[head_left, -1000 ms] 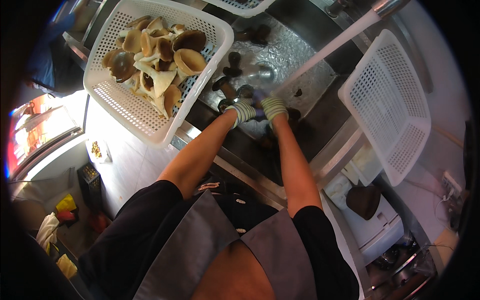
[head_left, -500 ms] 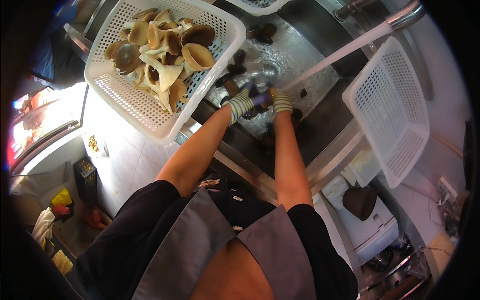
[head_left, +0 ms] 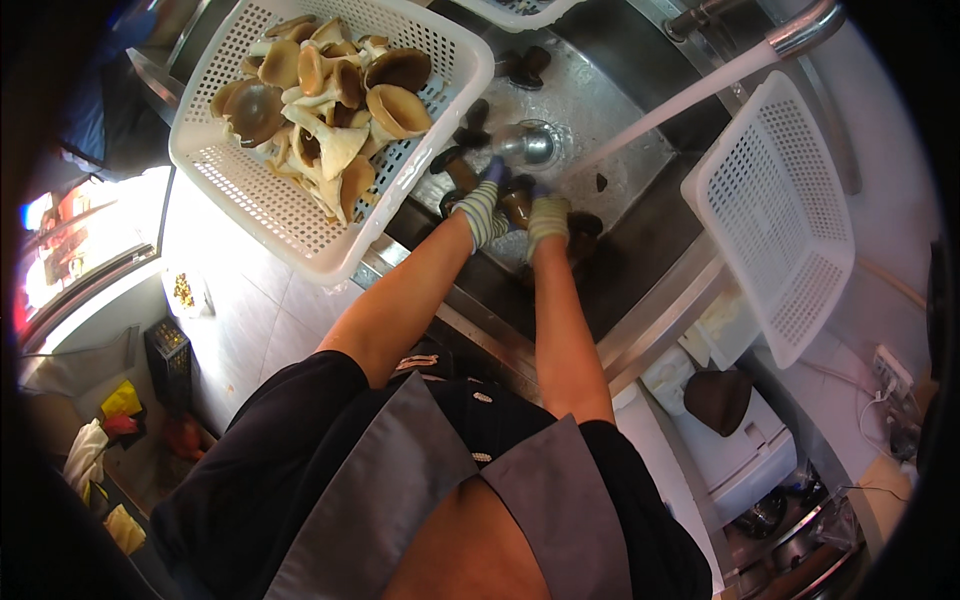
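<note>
Both my hands, in striped gloves with purple fingers, are low in the metal sink [head_left: 650, 150]. A wet brown mushroom [head_left: 516, 204] lies between them. My left hand [head_left: 484, 213] grips its left side, and my right hand [head_left: 547, 219] closes on its right side; some fingertips are hidden. Several dark mushrooms [head_left: 525, 68] rest around the sink bottom, some beside my left hand and one next to my right wrist. Water [head_left: 680, 105] pours from the metal faucet [head_left: 805, 28] onto the sink floor near the round drain [head_left: 538, 147].
A white perforated basket [head_left: 225, 185] heaped with pale brown mushrooms [head_left: 335, 125] stands at the sink's left edge. Another white perforated basket [head_left: 780, 215] leans at the right. A dark brown rounded object [head_left: 718, 402] sits on a white container [head_left: 750, 465] at lower right.
My hands have shifted slightly; the right one has moved left and nearer to me. The mushroom between them, blurred before, now shows clearly. The drain is more visible.
</note>
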Demonstrator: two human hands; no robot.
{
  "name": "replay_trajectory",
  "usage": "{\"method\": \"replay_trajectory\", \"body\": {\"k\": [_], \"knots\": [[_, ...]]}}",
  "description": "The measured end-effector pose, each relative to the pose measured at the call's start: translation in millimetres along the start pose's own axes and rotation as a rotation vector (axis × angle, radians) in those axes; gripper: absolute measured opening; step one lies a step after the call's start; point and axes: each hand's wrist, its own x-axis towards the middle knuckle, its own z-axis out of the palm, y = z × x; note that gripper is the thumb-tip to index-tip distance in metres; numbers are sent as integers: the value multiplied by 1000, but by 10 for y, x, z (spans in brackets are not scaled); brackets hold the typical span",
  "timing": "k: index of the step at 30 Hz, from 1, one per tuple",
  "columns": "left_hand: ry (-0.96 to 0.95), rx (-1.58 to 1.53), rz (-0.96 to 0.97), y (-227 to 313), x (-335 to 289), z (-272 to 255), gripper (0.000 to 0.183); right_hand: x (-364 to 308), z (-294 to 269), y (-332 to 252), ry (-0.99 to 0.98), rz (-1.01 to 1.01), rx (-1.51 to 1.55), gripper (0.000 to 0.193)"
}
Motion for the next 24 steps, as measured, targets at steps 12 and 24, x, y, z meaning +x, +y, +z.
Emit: {"method": "replay_trajectory", "body": {"k": [12, 24], "knots": [[-196, 254, -29, 31, -194, 13, 26, 326, -165, 287, 95, -462, -767, 42], [168, 408, 76, 13, 70, 18, 58, 82, 57, -90, 70, -318, -603, 35]]}}
